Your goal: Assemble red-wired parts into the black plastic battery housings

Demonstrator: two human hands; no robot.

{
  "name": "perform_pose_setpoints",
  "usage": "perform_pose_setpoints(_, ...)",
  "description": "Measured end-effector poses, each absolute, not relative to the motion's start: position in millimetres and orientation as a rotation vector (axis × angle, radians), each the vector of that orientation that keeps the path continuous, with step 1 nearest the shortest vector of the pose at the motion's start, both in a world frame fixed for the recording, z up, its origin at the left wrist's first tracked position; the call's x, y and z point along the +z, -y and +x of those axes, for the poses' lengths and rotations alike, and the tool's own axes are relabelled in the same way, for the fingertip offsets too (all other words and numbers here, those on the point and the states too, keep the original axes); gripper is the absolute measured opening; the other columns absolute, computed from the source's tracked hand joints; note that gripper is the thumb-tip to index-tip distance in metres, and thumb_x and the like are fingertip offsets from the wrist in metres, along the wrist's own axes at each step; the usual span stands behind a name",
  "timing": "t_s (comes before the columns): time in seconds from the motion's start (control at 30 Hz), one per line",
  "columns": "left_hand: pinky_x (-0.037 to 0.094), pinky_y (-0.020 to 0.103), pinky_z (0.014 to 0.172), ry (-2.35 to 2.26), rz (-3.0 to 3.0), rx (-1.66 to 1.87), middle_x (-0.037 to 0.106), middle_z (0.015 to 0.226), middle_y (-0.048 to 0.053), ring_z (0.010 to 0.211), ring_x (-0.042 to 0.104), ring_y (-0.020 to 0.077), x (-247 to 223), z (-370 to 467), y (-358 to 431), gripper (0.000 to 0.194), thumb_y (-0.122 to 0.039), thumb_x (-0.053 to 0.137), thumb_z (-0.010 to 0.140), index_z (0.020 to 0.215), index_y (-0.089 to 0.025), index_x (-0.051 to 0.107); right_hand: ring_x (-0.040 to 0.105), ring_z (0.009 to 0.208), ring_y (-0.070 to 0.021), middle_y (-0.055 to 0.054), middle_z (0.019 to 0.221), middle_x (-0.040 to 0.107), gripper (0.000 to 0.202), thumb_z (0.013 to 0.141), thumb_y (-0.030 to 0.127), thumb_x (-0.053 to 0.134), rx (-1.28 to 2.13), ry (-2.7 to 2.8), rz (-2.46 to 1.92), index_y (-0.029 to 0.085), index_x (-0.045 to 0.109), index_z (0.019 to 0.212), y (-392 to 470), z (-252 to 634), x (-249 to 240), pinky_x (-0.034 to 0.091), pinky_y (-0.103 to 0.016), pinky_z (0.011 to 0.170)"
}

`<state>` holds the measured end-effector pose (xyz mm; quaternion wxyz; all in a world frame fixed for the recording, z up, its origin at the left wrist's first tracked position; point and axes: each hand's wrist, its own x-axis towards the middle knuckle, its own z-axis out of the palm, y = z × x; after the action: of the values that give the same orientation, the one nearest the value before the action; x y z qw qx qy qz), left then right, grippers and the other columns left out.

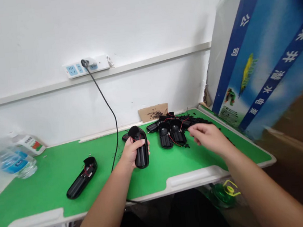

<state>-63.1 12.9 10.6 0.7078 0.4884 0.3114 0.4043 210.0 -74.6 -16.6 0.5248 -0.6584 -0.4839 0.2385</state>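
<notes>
My left hand is wrapped round a black plastic housing, held upright above the green table, its curved open end at the top. My right hand hovers at the right with its fingers pressed together; whether they pinch something small is hidden. Just left of it lie several similar black housings with thin red wires, beside a spread of small black parts. Another black housing with red wires rests by itself on the left of the table.
Plastic bottles stand and lie at the far left. A black cable runs from the wall power strip down across the table. Brown cardboard holds small dark pieces. A blue printed box stands right.
</notes>
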Motion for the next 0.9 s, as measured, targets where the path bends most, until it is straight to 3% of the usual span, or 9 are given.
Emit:
perform_pose_setpoints(0.13,0.049,0.024,0.046,-0.667,1.054,0.9,0.065,0.069,0.003,0.053,0.059,0.0139,10.0,-64.1,-13.7,0.049,-0.027,0.08,0.058,0.095,-0.015,0.05,0.063,0.066,-0.0222,-0.009,0.077,0.07,0.034,0.074,0.043,0.053,0.349,1.122,-1.784,0.015,0.07,0.085,105.1,211.7,-60.7,0.049,-0.033,0.06)
perform_pose_setpoints(0.33,0.049,0.023,0.047,-0.665,1.031,0.902,0.066,0.071,0.003,0.055,0.06,0.0135,10.8,-67.7,-18.7,0.049,-0.025,0.079,0.059,0.098,-0.016,0.05,0.063,0.083,-0.0287,-0.017,0.093,0.069,0.038,0.077,0.04,0.051,-0.16,0.947,-2.023,0.012,0.071,0.091,121.5,215.0,-81.2,0.048,-0.041,0.08)
perform_pose_setpoints(0.47,0.05,0.023,0.047,-0.682,1.019,0.885,0.066,0.072,0.003,0.056,0.061,0.0132,10.7,-67.8,-20.9,0.046,-0.027,0.079,0.063,0.097,-0.015,0.051,0.063,0.086,-0.03,-0.018,0.093,0.068,0.036,0.079,0.038,0.054,-0.139,1.059,-2.261,0.01,0.073,0.091,120.6,223.4,-78.8,0.048,-0.039,0.079)
perform_pose_setpoints(0.7,0.052,0.026,0.051,-0.661,1.0,0.869,0.067,0.076,0.004,0.057,0.062,0.0146,12.0,-66.0,-17.6,0.043,-0.026,0.079,0.064,0.095,-0.016,0.051,0.064,0.081,-0.0307,-0.019,0.092,0.067,0.047,0.084,0.051,0.051,-0.159,1.129,-2.457,0.012,0.074,0.095,113.7,219.6,-75.2,0.046,-0.039,0.071)
perform_pose_setpoints(0.9,0.051,0.027,0.051,-0.666,0.961,0.892,0.066,0.074,0.005,0.057,0.062,0.0156,10.6,-66.8,-16.9,0.043,-0.023,0.079,0.062,0.094,-0.015,0.052,0.063,0.078,-0.0286,-0.018,0.094,0.066,0.04,0.088,0.043,0.047,-0.15,1.175,-2.517,0.014,0.073,0.094,115.7,212.5,-69.8,0.042,-0.037,0.066)
